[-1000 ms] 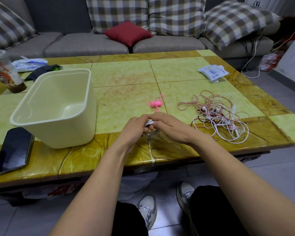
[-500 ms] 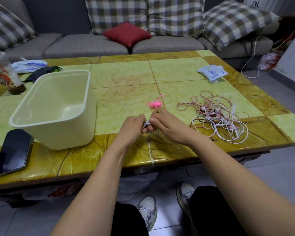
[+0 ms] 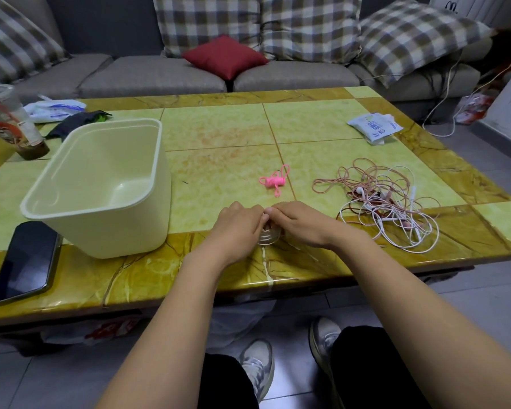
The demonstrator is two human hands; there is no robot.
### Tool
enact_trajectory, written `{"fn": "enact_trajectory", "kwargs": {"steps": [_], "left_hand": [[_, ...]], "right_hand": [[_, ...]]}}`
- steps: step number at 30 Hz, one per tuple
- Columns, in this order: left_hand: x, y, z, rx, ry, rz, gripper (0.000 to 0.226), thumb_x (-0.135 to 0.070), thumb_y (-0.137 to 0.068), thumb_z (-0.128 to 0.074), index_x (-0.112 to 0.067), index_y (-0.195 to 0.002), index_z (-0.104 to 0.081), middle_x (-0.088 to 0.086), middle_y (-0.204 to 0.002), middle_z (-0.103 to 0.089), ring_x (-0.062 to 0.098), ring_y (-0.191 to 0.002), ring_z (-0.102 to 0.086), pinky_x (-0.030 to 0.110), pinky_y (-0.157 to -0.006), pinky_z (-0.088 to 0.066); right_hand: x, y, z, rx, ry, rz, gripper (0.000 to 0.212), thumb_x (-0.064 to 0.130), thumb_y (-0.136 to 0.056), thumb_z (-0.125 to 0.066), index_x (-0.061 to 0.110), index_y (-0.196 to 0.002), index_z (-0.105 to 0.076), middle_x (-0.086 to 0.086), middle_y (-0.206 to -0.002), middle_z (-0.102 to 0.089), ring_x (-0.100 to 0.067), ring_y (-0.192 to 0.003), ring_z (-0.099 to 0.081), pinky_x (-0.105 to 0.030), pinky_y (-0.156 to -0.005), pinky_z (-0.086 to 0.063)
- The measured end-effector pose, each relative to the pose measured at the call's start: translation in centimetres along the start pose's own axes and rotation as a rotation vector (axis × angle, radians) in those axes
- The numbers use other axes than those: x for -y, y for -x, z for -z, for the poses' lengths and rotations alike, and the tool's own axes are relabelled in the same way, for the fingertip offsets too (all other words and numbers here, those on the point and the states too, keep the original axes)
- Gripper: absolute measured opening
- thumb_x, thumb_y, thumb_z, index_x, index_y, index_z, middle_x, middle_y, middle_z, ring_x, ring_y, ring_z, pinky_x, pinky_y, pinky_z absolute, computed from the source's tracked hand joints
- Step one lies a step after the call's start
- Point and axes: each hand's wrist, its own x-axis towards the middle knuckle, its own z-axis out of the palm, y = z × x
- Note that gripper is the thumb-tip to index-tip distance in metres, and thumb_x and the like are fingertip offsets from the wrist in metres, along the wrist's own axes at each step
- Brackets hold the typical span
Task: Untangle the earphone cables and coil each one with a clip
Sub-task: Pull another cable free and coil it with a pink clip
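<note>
Earphone cable coil (image 3: 267, 236), white, at centre frame, pinched between the curled fingers of left hand (image 3: 239, 227) and right hand (image 3: 303, 222). Tangled earphone cables (image 3: 387, 208) lie at frame right, with the pink clip (image 3: 273, 181) above the hands. Cream bin (image 3: 115, 231), left, shows bare floor; cup (image 3: 9, 119), upper left, holds brown dregs.

Nothing legible from where I sit: the blue print on the white packet (image 3: 373, 129) far right of the cream tub (image 3: 101, 184) is too small, and the red print on the cup (image 3: 9, 122) left of it is blurred.
</note>
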Motion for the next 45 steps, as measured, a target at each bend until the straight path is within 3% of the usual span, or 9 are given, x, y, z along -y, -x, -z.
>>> {"fn": "enact_trajectory", "kwargs": {"steps": [7, 12, 16, 22, 30, 35, 40, 42, 45], "left_hand": [[0.9, -0.7, 0.0, -0.107, 0.018, 0.011, 0.032, -0.030, -0.105, -0.027, -0.010, -0.105, -0.053, 0.015, -0.094, -0.059, 0.034, -0.094, -0.049, 0.038, -0.072, -0.030], [3.0, -1.4, -0.8, -0.153, 0.352, 0.219, 0.032, -0.025, -0.105, -0.031, -0.021, -0.077, -0.046, 0.004, -0.077, -0.055, 0.032, -0.083, -0.052, 0.041, -0.074, -0.040], [3.1, -1.8, -0.2, -0.193, 0.718, 0.380, 0.034, -0.017, -0.103, -0.033, -0.021, -0.072, -0.047, -0.003, -0.068, -0.047, 0.015, -0.062, -0.040, 0.023, -0.054, -0.033], [2.9, -2.5, -0.3, -0.221, 0.976, 0.453, 0.030, -0.016, -0.103, -0.037, -0.016, -0.079, -0.056, -0.003, -0.065, -0.044, 0.010, -0.058, -0.034, 0.012, -0.042, -0.025], [2.2, -2.7, 0.0, -0.196, 1.093, 0.569, 0.033, -0.011, -0.100, -0.037, -0.018, -0.070, -0.047, -0.003, -0.063, -0.038, 0.010, -0.055, -0.028, 0.014, -0.041, -0.024], [2.0, -2.6, 0.0, -0.232, 1.128, 0.687, 0.028, -0.007, -0.092, -0.034, -0.020, -0.068, -0.038, -0.003, -0.064, -0.037, 0.015, -0.056, -0.024, 0.029, -0.054, -0.020], [1.2, -2.3, -0.1, -0.200, 1.286, 0.766, 0.026, -0.021, -0.094, -0.031, -0.022, -0.068, -0.034, -0.009, -0.046, -0.033, 0.013, -0.051, -0.019, 0.029, -0.050, -0.013], [1.0, -2.1, -0.2, -0.217, 1.285, 0.762, 0.029, -0.020, -0.096, -0.034, -0.022, -0.067, -0.035, -0.009, -0.045, -0.033, 0.014, -0.051, -0.019, 0.029, -0.051, -0.014], [0.8, -1.8, -0.4, -0.255, 1.251, 0.752, 0.030, -0.016, -0.096, -0.038, -0.020, -0.066, -0.038, -0.003, -0.055, -0.033, 0.016, -0.055, -0.021, 0.031, -0.054, -0.016]], "right_hand": [[0.8, -1.9, 0.0, -0.098, -0.108, -0.024, 0.037, 0.031, -0.106, -0.033, 0.011, -0.088, -0.059, 0.001, -0.080, -0.056, -0.016, -0.078, -0.049, -0.029, -0.070, -0.037], [-0.1, -4.1, 0.3, -0.261, -0.146, -0.070, 0.036, 0.035, -0.106, -0.031, 0.013, -0.125, -0.053, -0.006, -0.098, -0.064, -0.016, -0.083, -0.059, -0.037, -0.082, -0.045], [-2.4, -6.9, 0.8, -0.514, 0.044, -0.070, 0.033, 0.021, -0.101, -0.044, 0.015, -0.131, -0.055, -0.008, -0.135, -0.053, -0.027, -0.123, -0.046, -0.037, -0.100, -0.036], [-4.8, -8.3, -0.6, -0.350, 0.447, -0.261, 0.044, 0.021, -0.098, -0.048, 0.021, -0.142, -0.046, -0.009, -0.141, -0.046, -0.032, -0.127, -0.037, -0.040, -0.098, -0.034], [-5.2, -6.1, 0.0, -0.365, 0.220, -0.325, 0.036, 0.028, -0.092, -0.061, 0.010, -0.123, -0.058, -0.015, -0.111, -0.061, -0.033, -0.097, -0.060, -0.040, -0.081, -0.049], [-3.6, -3.7, 1.1, -0.376, -0.009, -0.201, 0.026, 0.018, -0.088, -0.063, 0.009, -0.112, -0.068, -0.005, -0.095, -0.065, -0.021, -0.085, -0.057, -0.030, -0.068, -0.039], [-2.4, -1.3, 1.4, -0.335, 0.012, -0.079, 0.027, 0.038, -0.086, -0.059, 0.030, -0.109, -0.070, 0.007, -0.119, -0.061, -0.020, -0.117, -0.041, -0.038, -0.103, -0.029], [-2.1, -0.4, 1.5, -0.249, -0.075, -0.081, 0.031, 0.051, -0.078, -0.052, 0.040, -0.101, -0.070, 0.005, -0.117, -0.066, -0.020, -0.116, -0.048, -0.039, -0.104, -0.033], [-1.3, 0.7, 1.7, -0.131, -0.264, -0.041, 0.019, 0.024, -0.094, -0.054, 0.021, -0.092, -0.073, -0.001, -0.112, -0.070, -0.004, -0.106, -0.059, -0.019, -0.092, -0.042]]}}
